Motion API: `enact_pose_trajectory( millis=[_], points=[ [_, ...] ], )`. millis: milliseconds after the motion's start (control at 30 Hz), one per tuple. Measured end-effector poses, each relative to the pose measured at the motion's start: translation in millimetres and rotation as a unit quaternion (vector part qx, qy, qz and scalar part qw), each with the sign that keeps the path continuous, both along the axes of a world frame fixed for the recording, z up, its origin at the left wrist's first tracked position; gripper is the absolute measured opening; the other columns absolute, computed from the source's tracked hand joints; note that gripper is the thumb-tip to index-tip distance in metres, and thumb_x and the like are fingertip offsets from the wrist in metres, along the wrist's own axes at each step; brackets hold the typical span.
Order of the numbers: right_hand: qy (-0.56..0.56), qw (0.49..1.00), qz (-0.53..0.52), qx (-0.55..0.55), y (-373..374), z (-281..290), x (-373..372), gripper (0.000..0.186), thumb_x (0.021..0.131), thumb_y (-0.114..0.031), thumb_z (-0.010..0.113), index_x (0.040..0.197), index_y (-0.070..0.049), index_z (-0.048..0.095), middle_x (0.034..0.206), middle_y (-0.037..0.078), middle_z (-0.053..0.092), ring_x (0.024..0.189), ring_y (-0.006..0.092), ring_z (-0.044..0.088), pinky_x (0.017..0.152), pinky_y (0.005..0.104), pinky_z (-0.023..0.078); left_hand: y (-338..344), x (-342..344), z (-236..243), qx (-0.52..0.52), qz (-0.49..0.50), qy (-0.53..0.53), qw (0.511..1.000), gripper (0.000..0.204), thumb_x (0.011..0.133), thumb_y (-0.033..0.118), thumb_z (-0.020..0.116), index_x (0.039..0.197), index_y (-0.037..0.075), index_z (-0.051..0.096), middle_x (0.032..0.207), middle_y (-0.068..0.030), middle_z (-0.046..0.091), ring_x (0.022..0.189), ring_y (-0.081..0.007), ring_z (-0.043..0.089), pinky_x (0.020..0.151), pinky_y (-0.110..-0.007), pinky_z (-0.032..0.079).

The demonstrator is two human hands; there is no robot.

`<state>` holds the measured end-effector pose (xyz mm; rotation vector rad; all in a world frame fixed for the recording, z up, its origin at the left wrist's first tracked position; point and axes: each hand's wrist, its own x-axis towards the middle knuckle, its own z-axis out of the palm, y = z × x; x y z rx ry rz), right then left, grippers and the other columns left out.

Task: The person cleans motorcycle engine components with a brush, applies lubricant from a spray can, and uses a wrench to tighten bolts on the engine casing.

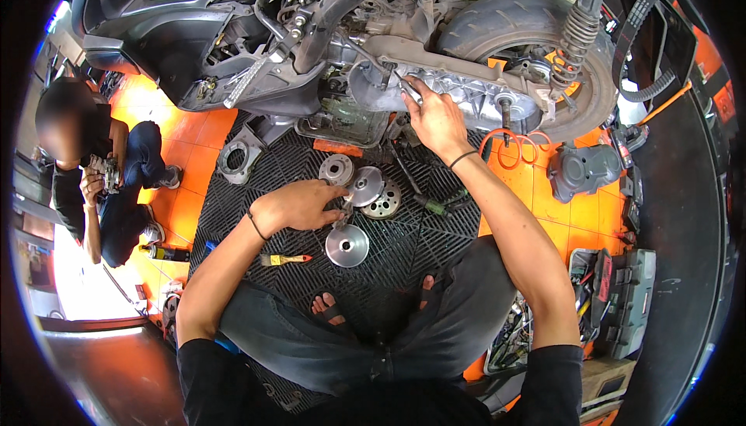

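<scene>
My left hand reaches over the rubber mat, its index finger and thumb closed around a small grey piece I cannot make out. Right beside those fingertips lies a shiny metal pulley disc, overlapping a perforated round plate. A second bright disc is just below, and a round metal part just above. Up at the scooter's opened transmission case, my right hand is closed around a slim metal tool. The tool's tip points into the left part of the case.
A yellow-handled paintbrush lies on the black mat. The rear wheel stands far right, with a drive belt hanging nearby. An engine cover rests on orange tiles. At left a person crouches, holding a part.
</scene>
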<state>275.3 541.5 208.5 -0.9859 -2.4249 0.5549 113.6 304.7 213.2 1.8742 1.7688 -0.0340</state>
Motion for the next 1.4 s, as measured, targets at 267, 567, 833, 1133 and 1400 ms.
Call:
enact_pose_trajectory(
  millis=[267, 567, 833, 1133, 1400],
  points=[
    [0.011, 1.000, -0.002, 0.011, 3.8, -6.5, -1.8, 0.038, 0.099, -0.035, 0.056, 0.133, -0.018, 0.060, 0.079, 0.025, 0.069, 0.085, 0.0468, 0.067, 0.078, 0.0557, 0.053, 0.4, -1.5, -1.8, -0.023, 0.020, 0.000, 1.000, 0.051, 0.094, 0.032, 0.062, 0.134, 0.000, 0.056, 0.121, -0.0244, 0.065, 0.116, -0.0386, 0.060, 0.102, -0.044, 0.046],
    [0.094, 0.995, 0.038, 0.011, 8.8, -29.6, 0.6, 0.039, 0.097, -0.030, 0.060, 0.135, -0.022, 0.059, 0.068, 0.025, 0.064, 0.073, 0.0454, 0.067, 0.068, 0.0524, 0.052, 2.6, 0.2, 2.7, -0.020, 0.014, 0.003, 1.000, 0.051, 0.095, 0.033, 0.061, 0.135, 0.004, 0.056, 0.121, -0.0234, 0.064, 0.115, -0.0384, 0.060, 0.101, -0.044, 0.046],
    [0.001, 0.995, 0.088, 0.040, 11.0, -32.5, -2.1, 0.042, 0.098, -0.034, 0.058, 0.138, -0.024, 0.054, 0.072, 0.023, 0.067, 0.075, 0.0456, 0.068, 0.069, 0.0554, 0.054, 1.3, -2.0, 1.5, -0.013, 0.014, 0.001, 1.000, 0.051, 0.095, 0.033, 0.061, 0.135, 0.003, 0.056, 0.122, -0.0219, 0.065, 0.116, -0.0382, 0.060, 0.102, -0.044, 0.046],
    [-0.026, 0.995, 0.078, 0.064, 1.8, -30.0, -10.3, 0.037, 0.098, -0.031, 0.060, 0.133, -0.020, 0.060, 0.071, 0.022, 0.067, 0.075, 0.0447, 0.067, 0.068, 0.0525, 0.054, 1.2, -3.5, -2.5, -0.017, 0.021, 0.003, 1.000, 0.051, 0.095, 0.033, 0.061, 0.135, 0.003, 0.057, 0.122, -0.0223, 0.065, 0.116, -0.0379, 0.060, 0.102, -0.044, 0.046],
    [-0.034, 0.993, 0.097, 0.055, 2.7, -30.1, -10.3, 0.039, 0.099, -0.034, 0.057, 0.136, -0.021, 0.058, 0.077, 0.025, 0.069, 0.079, 0.0458, 0.068, 0.070, 0.0544, 0.055, 4.2, -4.7, -4.7, -0.018, 0.016, 0.003, 1.000, 0.051, 0.094, 0.032, 0.062, 0.135, 0.003, 0.057, 0.119, -0.0236, 0.065, 0.114, -0.0383, 0.060, 0.101, -0.044, 0.047]
  ],
)
